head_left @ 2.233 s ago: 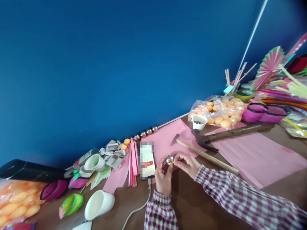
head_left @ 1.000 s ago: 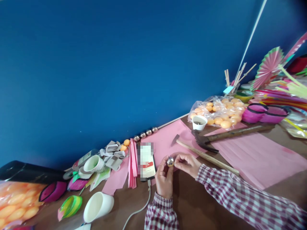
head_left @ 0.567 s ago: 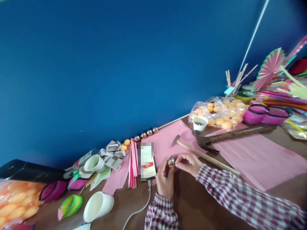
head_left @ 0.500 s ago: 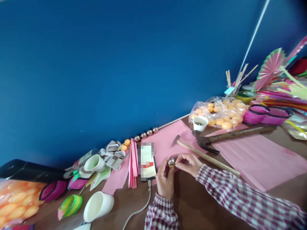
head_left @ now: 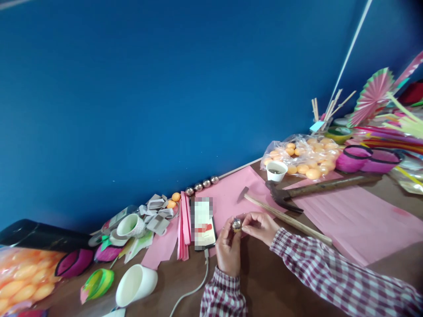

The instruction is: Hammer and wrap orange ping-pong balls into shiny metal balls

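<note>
My left hand (head_left: pixel 228 248) grips a small ball (head_left: pixel 236 223) between thumb and fingers. Shiny silver covers its top, while orange shows along its lower side. At the ball's right side, my right hand (head_left: pixel 261 226) is closed in a pinch; anything between those fingertips is too small to make out. A row of several silver balls (head_left: pixel 202 185) lies along the wall. Farther right stands a white paper cup (head_left: pixel 276 171) with small dark metallic bits in it. Just left of my hands lies a phone (head_left: pixel 205 229) with a cable.
Two hammers, a thin one (head_left: pixel 284 215) and a larger claw hammer (head_left: pixel 313 188), lie over pink paper (head_left: pixel 357 220) on the right. Behind is a bag of orange balls (head_left: pixel 312 160). Leftward are folded pink strips (head_left: pixel 183 229) and a tipped white cup (head_left: pixel 136 285). A blue wall (head_left: pixel 165 97) borders the table.
The view has shifted very slightly. Both hands keep the same hold around the ball, with no other visible difference.
</note>
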Motion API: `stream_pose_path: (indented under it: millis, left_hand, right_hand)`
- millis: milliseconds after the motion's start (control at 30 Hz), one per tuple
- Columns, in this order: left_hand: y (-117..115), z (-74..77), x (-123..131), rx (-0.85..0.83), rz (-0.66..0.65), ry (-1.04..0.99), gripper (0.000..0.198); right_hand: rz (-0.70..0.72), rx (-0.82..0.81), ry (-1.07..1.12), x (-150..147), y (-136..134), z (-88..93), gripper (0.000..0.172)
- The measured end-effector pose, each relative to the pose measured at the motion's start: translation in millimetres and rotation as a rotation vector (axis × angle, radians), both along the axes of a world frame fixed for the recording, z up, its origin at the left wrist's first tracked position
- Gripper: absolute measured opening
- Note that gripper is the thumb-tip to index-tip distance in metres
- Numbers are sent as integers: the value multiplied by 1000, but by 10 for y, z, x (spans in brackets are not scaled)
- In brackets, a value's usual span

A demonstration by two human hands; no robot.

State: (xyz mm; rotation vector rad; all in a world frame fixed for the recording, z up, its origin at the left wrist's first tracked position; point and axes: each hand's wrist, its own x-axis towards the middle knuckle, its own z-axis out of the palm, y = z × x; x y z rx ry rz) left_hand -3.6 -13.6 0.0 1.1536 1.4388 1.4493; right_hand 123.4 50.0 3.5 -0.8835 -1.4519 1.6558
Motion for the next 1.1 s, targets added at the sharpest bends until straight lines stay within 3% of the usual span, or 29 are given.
stream_pose_path:
  millis: [733,1100]
  left_hand:
    - [-3,36,23,26,0,9,38]
    - [-13,37,40,14,-9,-41,40]
  right_hand:
    - [12,-109,80,-25,-3,35,32]
    - [-5,-74,35,-18,10,21,30]
